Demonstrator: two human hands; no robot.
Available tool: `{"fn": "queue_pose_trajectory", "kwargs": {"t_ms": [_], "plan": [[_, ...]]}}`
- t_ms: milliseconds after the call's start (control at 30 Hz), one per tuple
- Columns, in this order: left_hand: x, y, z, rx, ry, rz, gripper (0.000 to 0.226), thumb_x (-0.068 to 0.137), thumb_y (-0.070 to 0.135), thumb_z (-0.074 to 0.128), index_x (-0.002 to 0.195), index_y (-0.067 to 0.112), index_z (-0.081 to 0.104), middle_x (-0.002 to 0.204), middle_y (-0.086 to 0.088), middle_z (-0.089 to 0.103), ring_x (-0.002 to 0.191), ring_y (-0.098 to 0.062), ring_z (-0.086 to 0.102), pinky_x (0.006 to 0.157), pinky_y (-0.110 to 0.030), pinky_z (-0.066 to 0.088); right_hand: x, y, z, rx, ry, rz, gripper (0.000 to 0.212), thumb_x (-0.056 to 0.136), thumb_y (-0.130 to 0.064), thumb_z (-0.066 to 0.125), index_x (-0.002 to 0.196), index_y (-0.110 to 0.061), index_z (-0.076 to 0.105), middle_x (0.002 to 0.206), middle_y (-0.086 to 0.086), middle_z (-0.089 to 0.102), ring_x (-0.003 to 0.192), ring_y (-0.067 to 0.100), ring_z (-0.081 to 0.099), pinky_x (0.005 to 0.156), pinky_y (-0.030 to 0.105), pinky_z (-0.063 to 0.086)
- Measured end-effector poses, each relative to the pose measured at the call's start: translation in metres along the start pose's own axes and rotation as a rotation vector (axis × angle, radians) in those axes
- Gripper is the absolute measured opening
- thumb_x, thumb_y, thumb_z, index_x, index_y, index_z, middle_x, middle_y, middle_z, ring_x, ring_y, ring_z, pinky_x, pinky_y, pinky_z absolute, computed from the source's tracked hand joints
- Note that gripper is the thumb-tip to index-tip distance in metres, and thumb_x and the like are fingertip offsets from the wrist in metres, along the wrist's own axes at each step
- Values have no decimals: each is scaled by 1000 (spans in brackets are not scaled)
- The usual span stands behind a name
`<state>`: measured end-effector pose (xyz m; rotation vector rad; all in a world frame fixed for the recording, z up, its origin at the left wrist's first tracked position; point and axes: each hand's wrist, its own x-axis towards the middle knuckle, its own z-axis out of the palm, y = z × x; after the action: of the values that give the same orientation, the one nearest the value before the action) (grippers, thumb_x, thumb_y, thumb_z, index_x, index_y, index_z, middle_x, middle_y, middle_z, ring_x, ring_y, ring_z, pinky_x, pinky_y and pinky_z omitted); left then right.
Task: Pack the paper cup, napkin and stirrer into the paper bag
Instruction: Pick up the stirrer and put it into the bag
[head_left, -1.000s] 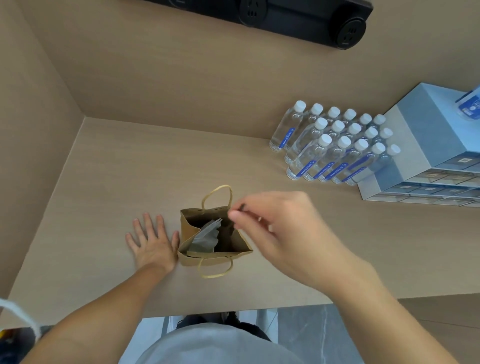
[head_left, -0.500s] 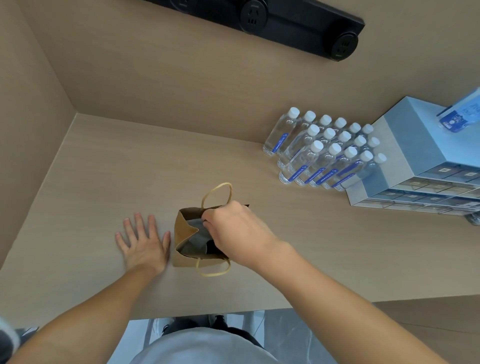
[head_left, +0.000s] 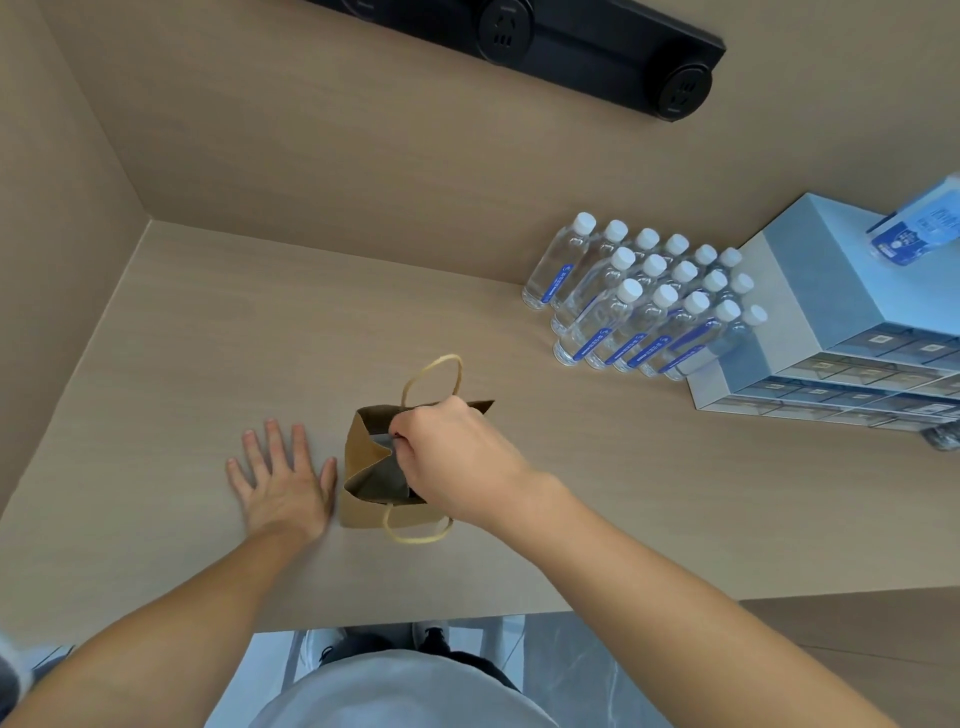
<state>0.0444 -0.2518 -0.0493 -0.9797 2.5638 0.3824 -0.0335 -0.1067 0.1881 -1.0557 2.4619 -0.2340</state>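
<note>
The paper bag (head_left: 363, 467) stands open-mouthed on the table (head_left: 208, 338), light and thin-walled, likely to tip or crumple, so best steadied by its base or rim. Just beside the paper bag, the left hand (head_left: 283, 480) lies flat, fingers spread, holding nothing. The right hand (head_left: 457, 462) curls closed over the bag's mouth; whether it grips anything I cannot tell.

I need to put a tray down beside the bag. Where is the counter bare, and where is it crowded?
Bare: the wide stretch of beige wooden counter behind the flat left hand, up to the back wall, and the strip right of the brown paper bag, where the right hand reaches in. Crowded: the far right, with clear white-capped water bottles against the pale blue drawer box.
</note>
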Motion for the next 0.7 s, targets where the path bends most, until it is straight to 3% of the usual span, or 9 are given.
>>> {"fn": "queue_pose_trajectory", "kwargs": {"t_ms": [67, 200, 267, 400, 500, 600, 700], "plan": [[-1, 0, 0, -6, 5, 1, 77, 87, 64, -3, 151, 24, -15, 162, -8, -23, 146, -33, -28, 100, -45, -35, 11, 1, 9, -22, -53, 41, 18, 94, -10, 53, 102, -8, 68, 87, 14, 66, 75, 32, 66, 70, 43, 62], [-3, 0, 1, -21, 12, -3, 76, 88, 63, -2, 152, 23, -13, 163, -9, -21, 147, -33, -26, 105, -47, -30, 25, -1, 18, -88, -131, 104, 16, 88, -3, 58, 100, -10, 67, 64, 2, 41, 67, 27, 55, 64, 41, 59], [-2, 0, 1, -26, 17, -1, 75, 90, 62, 0, 152, 23, -12, 163, -8, -21, 147, -33, -27, 103, -46, -33, 30, -4, 22, -99, -173, 114, 14, 87, -3, 58, 95, -12, 66, 71, 4, 47, 74, 32, 60, 65, 42, 57], [-1, -1, 2, -47, 27, 5, 75, 89, 61, 0, 153, 23, -10, 164, -8, -18, 148, -33, -25, 101, -44, -35, 36, -7, 27, -42, -225, 173, 19, 89, -2, 55, 104, -8, 66, 108, 18, 62, 93, 37, 66, 75, 45, 58], [0, -3, 6, -45, 34, 11, 76, 88, 62, -2, 153, 23, -9, 164, -8, -17, 148, -33, -24, 101, -44, -36, 29, -12, 14, -43, -266, 191, 22, 91, 0, 52, 108, -7, 63, 102, 18, 56, 86, 34, 64, 75, 42, 56], [3, -3, 8, -50, 43, 16, 78, 87, 64, -6, 152, 23, -11, 163, -8, -19, 147, -32, -26, 99, -43, -40, 9, -15, -17, -54, -192, 158, 13, 89, -4, 51, 93, -14, 59, 80, 8, 46, 59, 23, 50, 57, 33, 47], [5, -3, 7, -95, 12, 13, 76, 88, 63, -3, 152, 23, -11, 162, -7, -23, 147, -32, -28, 105, -48, -34, -24, 2, -55, 104, 33, 153, 14, 87, -13, 52, 86, -19, 65, 77, 7, 61, 64, 29, 61, 61, 33, 53]]}}
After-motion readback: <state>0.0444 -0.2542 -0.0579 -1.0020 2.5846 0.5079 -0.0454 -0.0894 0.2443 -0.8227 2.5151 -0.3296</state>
